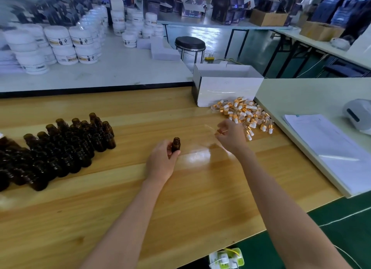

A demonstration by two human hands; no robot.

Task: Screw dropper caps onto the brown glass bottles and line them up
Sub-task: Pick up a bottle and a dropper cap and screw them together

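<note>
Holding: left hand (161, 162) grip wrapped a bottle (176, 145) | right hand (230, 137) grip pinched a dropper cap (221, 130) beside cap pile (244, 113) | uncapped bottles (60, 148) stood left on counter (180, 200)

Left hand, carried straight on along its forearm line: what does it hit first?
The left hand would cross bare table, then probably meet the white box near its left corner; depth is unclear.
</note>
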